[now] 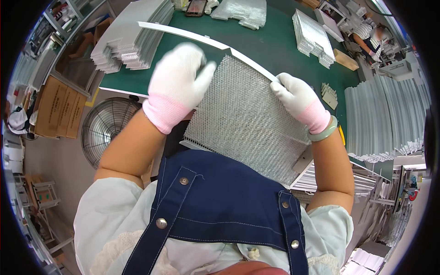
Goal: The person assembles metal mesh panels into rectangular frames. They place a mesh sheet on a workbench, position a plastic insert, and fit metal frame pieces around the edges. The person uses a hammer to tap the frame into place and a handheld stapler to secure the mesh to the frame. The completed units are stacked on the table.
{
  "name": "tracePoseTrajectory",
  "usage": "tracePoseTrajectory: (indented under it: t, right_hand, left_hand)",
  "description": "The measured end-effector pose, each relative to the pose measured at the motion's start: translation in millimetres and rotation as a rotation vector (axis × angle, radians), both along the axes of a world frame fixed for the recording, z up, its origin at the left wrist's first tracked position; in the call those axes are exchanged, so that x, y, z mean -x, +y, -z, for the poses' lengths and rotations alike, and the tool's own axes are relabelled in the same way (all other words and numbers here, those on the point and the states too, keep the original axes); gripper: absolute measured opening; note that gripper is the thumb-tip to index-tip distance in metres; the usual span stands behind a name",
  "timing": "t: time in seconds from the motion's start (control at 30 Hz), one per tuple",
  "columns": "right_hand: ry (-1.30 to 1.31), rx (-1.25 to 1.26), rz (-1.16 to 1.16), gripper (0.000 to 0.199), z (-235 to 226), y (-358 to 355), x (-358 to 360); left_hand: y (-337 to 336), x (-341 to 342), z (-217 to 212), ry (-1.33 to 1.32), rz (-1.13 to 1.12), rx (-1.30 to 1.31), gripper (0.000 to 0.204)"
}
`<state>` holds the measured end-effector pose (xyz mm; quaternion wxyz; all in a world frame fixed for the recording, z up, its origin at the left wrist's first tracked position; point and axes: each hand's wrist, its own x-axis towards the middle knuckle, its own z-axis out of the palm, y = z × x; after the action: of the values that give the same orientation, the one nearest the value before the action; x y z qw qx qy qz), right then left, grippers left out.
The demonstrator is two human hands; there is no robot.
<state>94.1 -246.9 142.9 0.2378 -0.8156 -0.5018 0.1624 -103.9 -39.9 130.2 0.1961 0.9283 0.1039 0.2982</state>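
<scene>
A silver metal mesh panel (pixel 250 117) leans between the green table and my apron. Along its far edge runs a long white frame strip (pixel 250 62), with a notch near the panel's far left corner; beyond it the strip sticks out to the left. My right hand (pixel 295 96), in a white glove with a pink cuff, is closed on the strip's right end at the panel's corner. Just below the free part of the strip, my left hand (pixel 178 75), gloved alike and slightly blurred, has its thumb apart from curled fingers. Nothing shows in it.
Stacked grey-white sheets (pixel 133 34) stand at the table's far left. Mesh panels (pixel 314 36) lie at the far right, near a wooden block (pixel 346 59). Many long strips (pixel 385 114) stand at right. A floor fan (pixel 107 128) is at left; a co-worker (pixel 366 39) is far right.
</scene>
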Motion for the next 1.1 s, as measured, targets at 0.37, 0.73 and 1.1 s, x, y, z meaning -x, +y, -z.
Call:
tracePoseTrajectory:
  t: [0.37, 0.73, 1.1]
  right_hand:
    - [0.029, 0.0, -0.026, 0.033, -16, -3, 16]
    - [-0.32, -0.202, -0.056, 0.029, 14, -4, 20]
    - [-0.013, 0.021, -0.056, 0.031, 7, 9, 9]
  left_hand:
    - [-12, -87, -72, 0.881, 0.531, -0.239, 0.032]
    - [-3, -68, -21, 0.454, 0.466, -0.464, 0.036]
    - [11, -81, -39, 0.868, 0.522, -0.043, 0.034]
